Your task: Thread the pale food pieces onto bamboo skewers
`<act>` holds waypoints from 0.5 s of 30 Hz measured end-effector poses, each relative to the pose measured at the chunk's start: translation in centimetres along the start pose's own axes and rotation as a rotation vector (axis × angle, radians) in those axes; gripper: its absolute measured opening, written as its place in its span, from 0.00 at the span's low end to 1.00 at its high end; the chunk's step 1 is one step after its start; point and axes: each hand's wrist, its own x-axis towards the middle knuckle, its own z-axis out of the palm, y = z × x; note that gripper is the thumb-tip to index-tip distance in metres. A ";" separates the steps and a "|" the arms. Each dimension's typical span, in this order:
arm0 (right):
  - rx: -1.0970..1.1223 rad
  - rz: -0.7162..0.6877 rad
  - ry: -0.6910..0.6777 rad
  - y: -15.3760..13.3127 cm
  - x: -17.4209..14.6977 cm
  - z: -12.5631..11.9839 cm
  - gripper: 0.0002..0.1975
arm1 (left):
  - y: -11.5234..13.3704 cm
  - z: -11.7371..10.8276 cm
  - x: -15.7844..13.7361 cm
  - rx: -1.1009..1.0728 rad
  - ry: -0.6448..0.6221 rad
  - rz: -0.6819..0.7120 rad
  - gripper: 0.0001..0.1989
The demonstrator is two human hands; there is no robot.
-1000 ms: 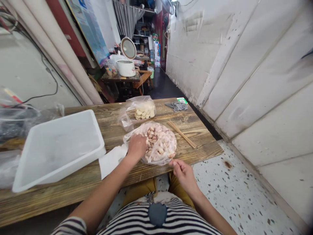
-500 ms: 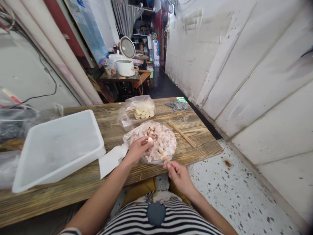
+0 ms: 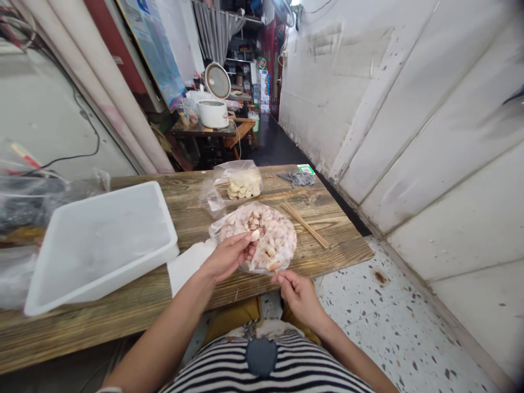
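Observation:
A clear plastic bag [image 3: 285,229] full of pale pink, rounded food pieces lies before me on the wooden table; some near its middle show dark reddish parts. Over it, my left hand [image 3: 231,255] pinches one whitish piece [image 3: 255,235] between thumb and fingertips. My right hand [image 3: 298,292], at the table's front edge, is closed around the lower end of a thin wooden skewer [image 3: 276,272]. A pinkish piece [image 3: 272,265] is threaded on that skewer just above the fingers. The exact kind of food cannot be made out.
Loose bamboo skewers [image 3: 305,224] lie right of the bag. Behind it sits another bag [image 3: 213,188] with skewered pale slices [image 3: 244,184]. A white plastic tray [image 3: 166,229] and white paper [image 3: 188,266] are on the left. A crumpled grey plastic piece [image 3: 302,178] lies at the back right.
My left hand has lifted slightly out of the bag's middle with the whitish piece, which now shows clearly. My right hand stays nearly in place with the skewer.

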 end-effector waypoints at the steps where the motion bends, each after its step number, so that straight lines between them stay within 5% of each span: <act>1: 0.005 -0.001 0.000 -0.1 0.0 0.0 0.15 | 0.1 0.0 0.0 -0.009 -0.014 0.000 0.10; 8: 0.029 -0.006 -0.015 -0.5 -0.2 -0.3 0.15 | -0.3 -0.6 0.6 -0.038 0.097 -0.033 0.13; 15: 0.050 -0.001 -0.019 -0.2 -0.2 -0.2 0.16 | -0.6 -0.5 0.7 -0.097 0.078 0.000 0.16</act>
